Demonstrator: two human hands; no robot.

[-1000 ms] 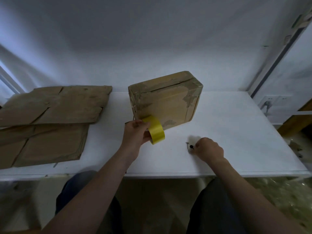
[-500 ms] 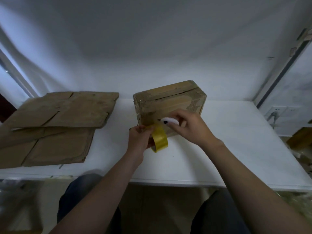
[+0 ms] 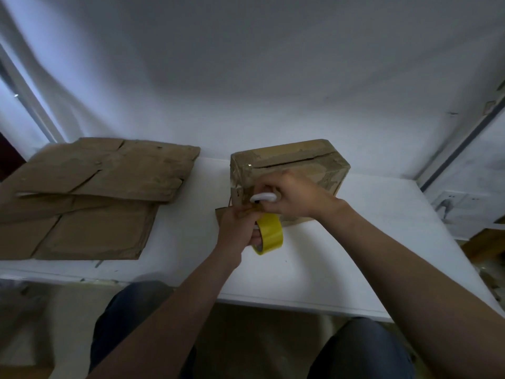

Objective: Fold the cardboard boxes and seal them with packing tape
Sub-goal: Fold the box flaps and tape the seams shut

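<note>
A folded brown cardboard box point(image 3: 297, 162) stands on its side at the middle of the white table point(image 3: 341, 269), with a slit along its top face. My left hand point(image 3: 237, 231) grips a yellow roll of packing tape point(image 3: 269, 233) just in front of the box. A short strip of tape runs from the roll up toward the box's front. My right hand point(image 3: 292, 195) holds a small white cutter point(image 3: 263, 198) right above the roll, against that strip and the box's front face.
Several flattened cardboard boxes point(image 3: 90, 198) lie stacked on the left part of the table. A white wall rises behind. At the right there is a wall socket point(image 3: 448, 201) beyond the table's edge. My knees show below the table's front edge.
My right hand picked the white cutter up from the table and brought it left to the tape at the box. The left hand stayed on the roll.
</note>
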